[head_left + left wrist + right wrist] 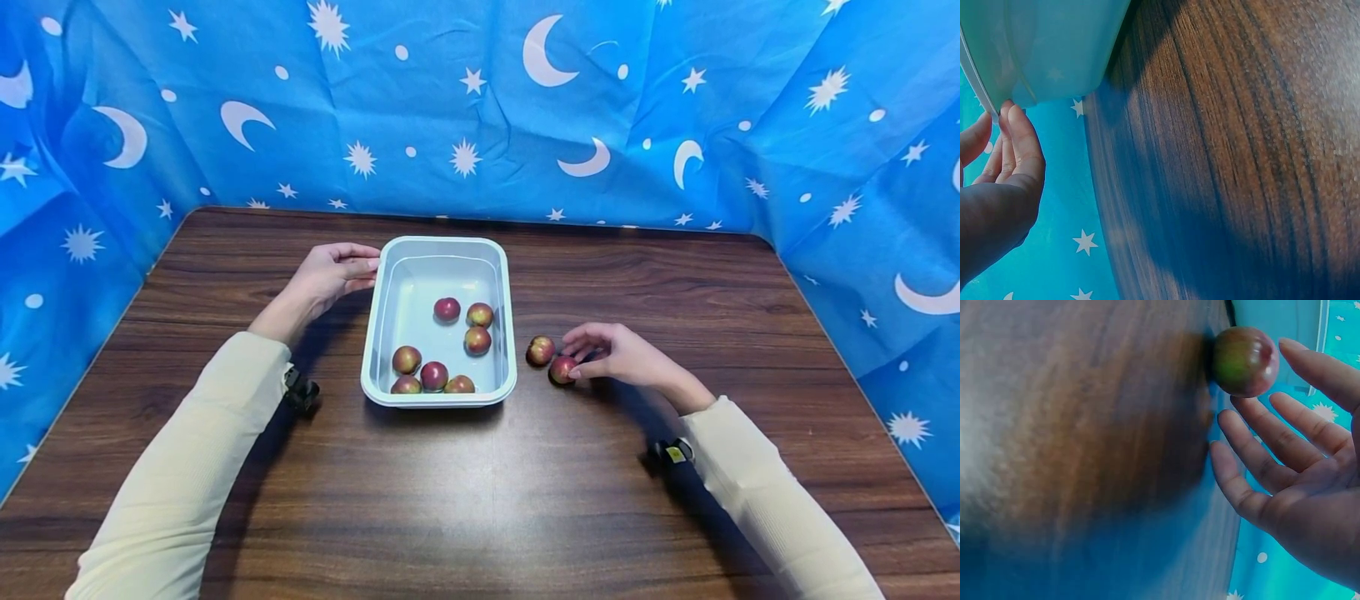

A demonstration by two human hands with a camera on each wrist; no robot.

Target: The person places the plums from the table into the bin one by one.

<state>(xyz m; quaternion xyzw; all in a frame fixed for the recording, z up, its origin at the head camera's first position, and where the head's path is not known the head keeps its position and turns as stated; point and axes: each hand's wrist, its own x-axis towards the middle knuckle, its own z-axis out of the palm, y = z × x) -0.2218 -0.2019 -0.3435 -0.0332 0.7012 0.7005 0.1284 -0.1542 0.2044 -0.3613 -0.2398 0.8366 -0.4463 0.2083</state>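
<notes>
On a dark wood table (480, 500), w/ blue moon-and-star cloth (480, 108) hung behind and at both sides, sits a pale blue rectangular tray (382, 317) at centre. Inside the tray lie seven small red-green fruits (447, 309): three toward the middle-right, four along the near edge.

Left hand (330, 275) rests at the tray's far-left corner; fingers are fairly straight and together, tips touching the rim. Left wrist view shows the fingertips (1016, 122) against the tray's outer rim (979, 81), not wrapped round it.

Right hand (611, 354) lies on the table just right of the tray, fingers loosely spread and relaxed. Two more fruits sit on the table between that hand and the tray. The nearer fruit (562, 369) touches the fingertips; the other fruit (540, 351) sits just beside it, slightly farther and closer to the tray's right wall, apart from the hand. Right wrist view is blurred but shows one fruit (1245, 361) near the extended fingers (1285, 434), palm open, nothing gripped.

Both arms wear cream sleeves (180, 483), each w/ a small black device at the wrist.
</notes>
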